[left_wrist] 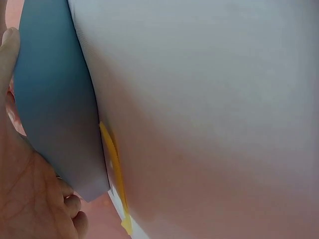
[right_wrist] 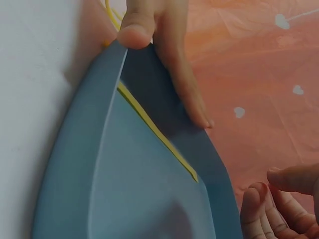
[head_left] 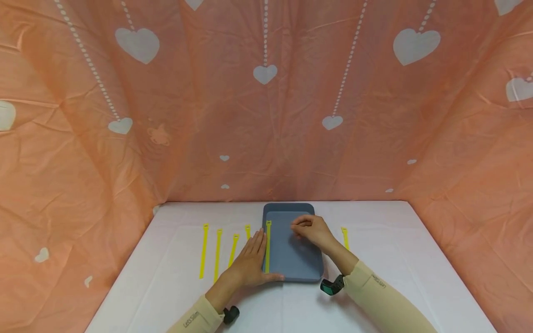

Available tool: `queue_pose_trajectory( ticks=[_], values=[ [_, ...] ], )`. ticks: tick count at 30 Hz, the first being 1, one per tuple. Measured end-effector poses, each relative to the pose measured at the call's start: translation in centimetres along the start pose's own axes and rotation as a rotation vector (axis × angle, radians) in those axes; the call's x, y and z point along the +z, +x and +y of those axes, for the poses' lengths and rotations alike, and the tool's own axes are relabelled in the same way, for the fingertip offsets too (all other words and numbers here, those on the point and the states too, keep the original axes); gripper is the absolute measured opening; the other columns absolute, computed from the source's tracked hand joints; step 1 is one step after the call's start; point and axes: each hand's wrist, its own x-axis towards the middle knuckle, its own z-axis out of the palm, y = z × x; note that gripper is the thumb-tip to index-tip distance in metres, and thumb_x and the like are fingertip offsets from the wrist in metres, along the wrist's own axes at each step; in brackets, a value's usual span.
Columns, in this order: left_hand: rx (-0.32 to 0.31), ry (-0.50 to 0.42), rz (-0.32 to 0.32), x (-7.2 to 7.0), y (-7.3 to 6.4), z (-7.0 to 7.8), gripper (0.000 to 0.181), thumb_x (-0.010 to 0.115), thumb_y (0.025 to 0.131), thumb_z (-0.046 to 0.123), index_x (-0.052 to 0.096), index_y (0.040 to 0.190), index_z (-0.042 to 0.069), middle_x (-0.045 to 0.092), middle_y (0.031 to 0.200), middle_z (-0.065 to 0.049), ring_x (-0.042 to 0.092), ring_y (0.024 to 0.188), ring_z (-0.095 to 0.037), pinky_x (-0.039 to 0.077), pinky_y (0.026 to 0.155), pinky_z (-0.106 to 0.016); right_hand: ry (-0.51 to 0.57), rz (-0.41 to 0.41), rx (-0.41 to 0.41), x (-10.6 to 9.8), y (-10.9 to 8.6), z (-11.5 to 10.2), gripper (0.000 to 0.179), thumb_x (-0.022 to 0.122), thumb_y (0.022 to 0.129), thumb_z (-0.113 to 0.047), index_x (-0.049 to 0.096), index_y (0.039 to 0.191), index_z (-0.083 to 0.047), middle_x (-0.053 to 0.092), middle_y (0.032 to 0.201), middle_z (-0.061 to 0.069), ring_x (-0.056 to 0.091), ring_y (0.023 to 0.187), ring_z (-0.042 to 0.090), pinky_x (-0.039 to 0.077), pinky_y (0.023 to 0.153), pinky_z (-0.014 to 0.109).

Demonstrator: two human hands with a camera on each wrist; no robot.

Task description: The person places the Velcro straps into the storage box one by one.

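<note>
A blue-grey tray (head_left: 295, 266) lies on the table, with one flat yellow cable tie (head_left: 268, 245) lengthwise inside along its left wall. My left hand (head_left: 249, 266) rests at the tray's near left corner, thumb on the front rim and straight fingers along the left side; the right wrist view shows this thumb (right_wrist: 135, 36) on the rim. Over the right half of the tray hovers my right hand (head_left: 313, 230), fingers loosely bent. In the right wrist view, nothing shows between the thumb and fingers of that right hand (right_wrist: 286, 204).
Several more yellow cable ties (head_left: 203, 252) lie in a row left of the tray, some partly covered by the left hand. Another cable tie (head_left: 345, 237) lies to the right, partly behind the right forearm. A pink curtain (head_left: 266, 138) hangs around the white table (head_left: 166, 286).
</note>
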Motion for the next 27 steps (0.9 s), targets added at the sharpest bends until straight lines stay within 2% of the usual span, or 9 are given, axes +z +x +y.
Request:
queue_pose_trajectory(
  ticks=[10, 14, 18, 24, 27],
  values=[
    [-0.009, 0.013, -0.003, 0.1, 0.1, 0.0, 0.137, 0.065, 0.084, 0.088, 0.008, 0.17, -0.002, 0.001, 0.18, -0.018, 0.003, 0.167, -0.032, 0.014, 0.134, -0.051, 0.041, 0.037, 0.007, -3.0, -1.7, -0.5, 0.025, 0.077, 0.101, -0.012, 0.073, 0.118, 0.006, 0.078, 0.102, 0.016, 0.076, 0.093, 0.031, 0.064, 0.088, 0.047],
    [-0.012, 0.012, -0.002, 0.2, 0.1, 0.0, 0.138, 0.065, 0.083, 0.089, 0.008, 0.17, -0.002, 0.001, 0.18, -0.018, 0.003, 0.167, -0.032, 0.014, 0.134, -0.05, 0.051, 0.061, 0.029, -4.0, -2.2, -0.5, 0.026, 0.076, 0.102, -0.013, 0.073, 0.119, 0.006, 0.078, 0.108, 0.017, 0.076, 0.096, 0.031, 0.064, 0.09, 0.044],
    [-0.013, 0.006, -0.004, 0.3, 0.2, -0.1, 0.138, 0.064, 0.083, 0.089, 0.008, 0.17, -0.002, 0.0, 0.18, -0.018, 0.002, 0.167, -0.032, 0.013, 0.134, -0.05, 0.055, 0.079, 0.022, -5.0, -2.5, -0.2, 0.026, 0.075, 0.102, -0.01, 0.071, 0.12, 0.008, 0.078, 0.107, 0.021, 0.075, 0.093, 0.03, 0.064, 0.089, 0.046],
    [-0.013, 0.016, -0.01, 0.3, 0.2, -0.2, 0.138, 0.062, 0.083, 0.091, 0.007, 0.171, -0.001, -0.001, 0.18, -0.018, 0.002, 0.167, -0.032, 0.013, 0.134, -0.05, 0.043, 0.122, 0.034, -6.1, -3.0, 0.3, 0.026, 0.076, 0.101, -0.01, 0.072, 0.119, 0.008, 0.078, 0.104, 0.017, 0.074, 0.087, 0.024, 0.064, 0.082, 0.035],
    [-0.014, 0.022, -0.013, 0.3, 0.2, -0.1, 0.138, 0.062, 0.084, 0.091, 0.007, 0.171, -0.001, -0.002, 0.18, -0.018, 0.001, 0.167, -0.032, 0.013, 0.134, -0.05, 0.056, 0.137, 0.047, -6.8, -3.2, 0.6, 0.028, 0.076, 0.101, -0.01, 0.07, 0.121, 0.009, 0.078, 0.103, 0.016, 0.074, 0.088, 0.026, 0.064, 0.081, 0.032]
  ],
)
